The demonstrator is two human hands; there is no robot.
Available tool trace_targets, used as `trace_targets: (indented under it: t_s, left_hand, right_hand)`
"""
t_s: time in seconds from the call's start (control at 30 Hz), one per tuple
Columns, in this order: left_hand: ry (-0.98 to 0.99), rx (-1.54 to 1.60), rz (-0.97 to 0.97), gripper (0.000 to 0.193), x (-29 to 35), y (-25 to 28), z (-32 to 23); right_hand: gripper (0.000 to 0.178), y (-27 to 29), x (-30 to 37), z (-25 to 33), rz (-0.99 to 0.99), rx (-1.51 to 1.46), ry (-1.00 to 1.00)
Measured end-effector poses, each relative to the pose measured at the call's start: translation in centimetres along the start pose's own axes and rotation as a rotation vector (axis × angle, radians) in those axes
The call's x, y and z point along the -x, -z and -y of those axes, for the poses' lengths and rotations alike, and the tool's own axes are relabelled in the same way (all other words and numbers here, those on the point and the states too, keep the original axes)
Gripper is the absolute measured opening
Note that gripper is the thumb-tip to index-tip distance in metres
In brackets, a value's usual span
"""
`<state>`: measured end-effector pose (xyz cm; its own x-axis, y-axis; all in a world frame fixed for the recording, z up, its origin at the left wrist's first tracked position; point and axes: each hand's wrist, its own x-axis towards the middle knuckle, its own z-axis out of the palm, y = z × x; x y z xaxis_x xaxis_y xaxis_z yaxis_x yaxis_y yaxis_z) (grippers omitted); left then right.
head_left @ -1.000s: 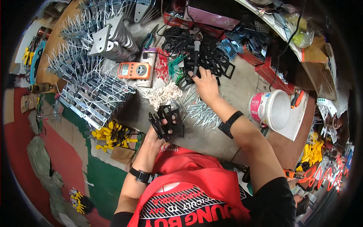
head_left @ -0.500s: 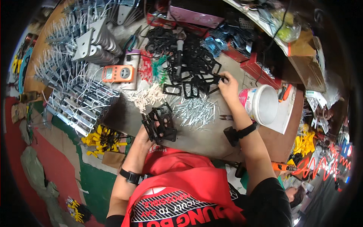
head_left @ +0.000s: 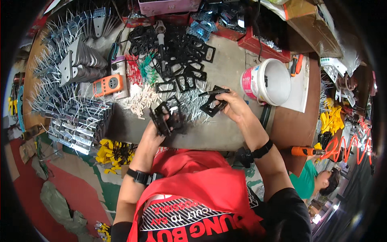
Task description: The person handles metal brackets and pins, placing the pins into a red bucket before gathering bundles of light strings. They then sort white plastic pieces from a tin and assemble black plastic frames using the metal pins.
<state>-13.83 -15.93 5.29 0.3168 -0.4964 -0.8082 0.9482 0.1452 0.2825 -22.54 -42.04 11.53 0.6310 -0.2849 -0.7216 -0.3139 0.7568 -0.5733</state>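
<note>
My left hand (head_left: 151, 132) is closed around several black rectangular frames (head_left: 172, 109), held above the near edge of the table. To its right, my right hand (head_left: 236, 107) pinches another black frame (head_left: 207, 109) between thumb and fingers; whether it is one or two stacked is hard to tell. Beneath and between the hands lies a heap of thin silver screws or pins (head_left: 190, 105). Small pale pegs (head_left: 142, 99) are heaped left of it. A tangled pile of black frames (head_left: 183, 54) spreads beyond both hands.
A white bucket (head_left: 278, 82) stands right of my right hand, with orange-handled pliers (head_left: 297, 65) behind it. An orange meter (head_left: 108, 85) sits at left beside stacked metal brackets (head_left: 76, 127) with white wires. An orange power tool (head_left: 304, 151) is at the right edge.
My right hand has come away from the black pile toward me, bringing a black frame close to the left hand's bunch. The whole view has shifted a little.
</note>
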Motion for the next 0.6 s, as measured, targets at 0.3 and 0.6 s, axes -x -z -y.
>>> trace_targets:
  t_s: [0.3, 0.6]
  left_hand:
    - [0.283, -0.032, 0.315, 0.019, -0.7, 0.6, 2.9]
    - [0.262, -0.268, 0.431, 0.026, 2.3, 0.7, 1.5]
  right_hand:
    - [0.026, -3.5, 6.2, -7.6, 0.297, 0.377, -0.109]
    - [0.026, -7.1, 8.4, -2.4, 0.659, 1.266, 0.472]
